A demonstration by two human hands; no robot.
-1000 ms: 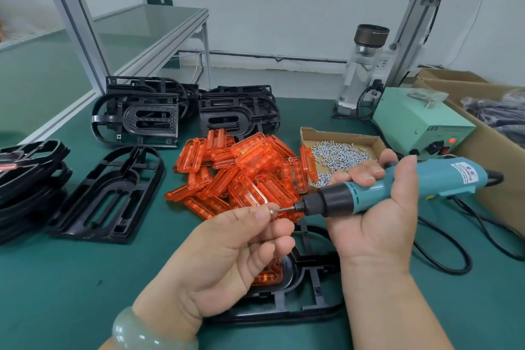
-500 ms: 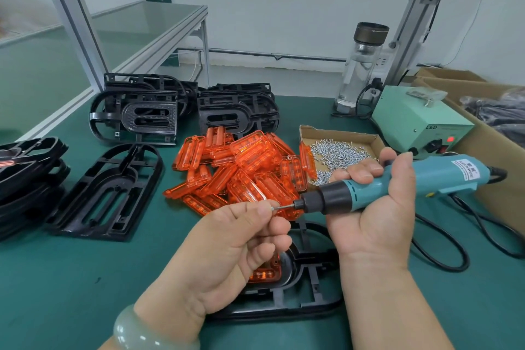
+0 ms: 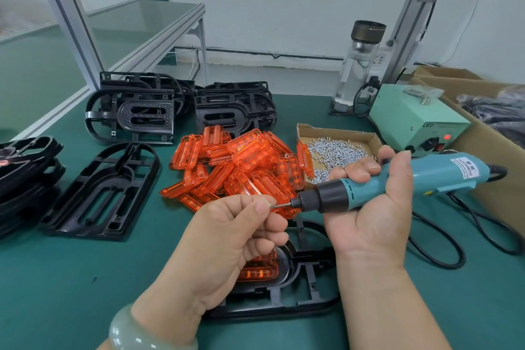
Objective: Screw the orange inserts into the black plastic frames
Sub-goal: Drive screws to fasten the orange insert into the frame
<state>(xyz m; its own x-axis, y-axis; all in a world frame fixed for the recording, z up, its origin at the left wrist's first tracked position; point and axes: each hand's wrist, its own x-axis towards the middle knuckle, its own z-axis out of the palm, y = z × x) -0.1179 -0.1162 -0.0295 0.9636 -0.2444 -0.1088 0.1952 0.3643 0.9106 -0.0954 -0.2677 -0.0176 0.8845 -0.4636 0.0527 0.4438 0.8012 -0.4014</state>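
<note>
My right hand [image 3: 372,207] grips a teal electric screwdriver [image 3: 397,182], held level with its bit pointing left. My left hand [image 3: 227,241] pinches a small screw [image 3: 272,204] between thumb and forefinger, right at the bit's tip. Under both hands a black plastic frame [image 3: 301,290] lies on the green mat with an orange insert [image 3: 258,270] seated in it, partly hidden by my left hand. A heap of loose orange inserts [image 3: 238,170] lies just beyond my hands.
A cardboard tray of screws [image 3: 335,148] sits right of the heap. Another black frame [image 3: 105,193] lies at left, with stacked frames [image 3: 136,111] behind and at far left. A green power unit [image 3: 412,119], glass bottle [image 3: 358,65], cardboard box [image 3: 494,156] and the black cable [image 3: 443,247] stand at right.
Both hands keep the same pose, screw against the bit. They have shifted only slightly in the view.
</note>
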